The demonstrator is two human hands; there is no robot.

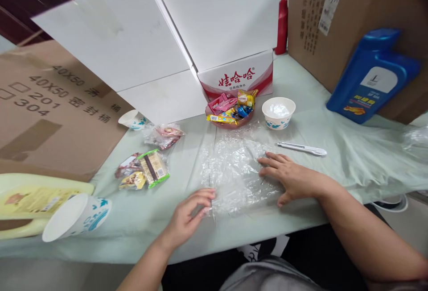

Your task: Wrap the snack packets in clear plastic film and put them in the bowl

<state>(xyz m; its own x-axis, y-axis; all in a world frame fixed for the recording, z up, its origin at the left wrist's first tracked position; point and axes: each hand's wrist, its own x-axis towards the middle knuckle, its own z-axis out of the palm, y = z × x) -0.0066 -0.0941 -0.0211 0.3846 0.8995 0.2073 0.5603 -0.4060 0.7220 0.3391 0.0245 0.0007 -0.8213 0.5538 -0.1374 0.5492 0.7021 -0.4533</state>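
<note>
A crinkled sheet of clear plastic wrap (234, 170) lies flat on the pale green table cover (140, 210) in front of me. My right hand (290, 177) rests palm down on the sheet's right part, fingers stretched out. My left hand (189, 215) has its fingers curled and pinches the sheet's near left edge. Just beyond the wrap stands a shallow bowl of wrapped candies (232, 110). A white utility knife (302, 148) lies a little past my right hand.
An open white carton (234, 74) stands behind the candy bowl. A white paper bowl (278, 112), a blue jug (372, 76), snack packets (145, 170), tipped paper cups (75, 217), a yellow bottle (30, 201) and brown cardboard boxes (50, 103) surround the area.
</note>
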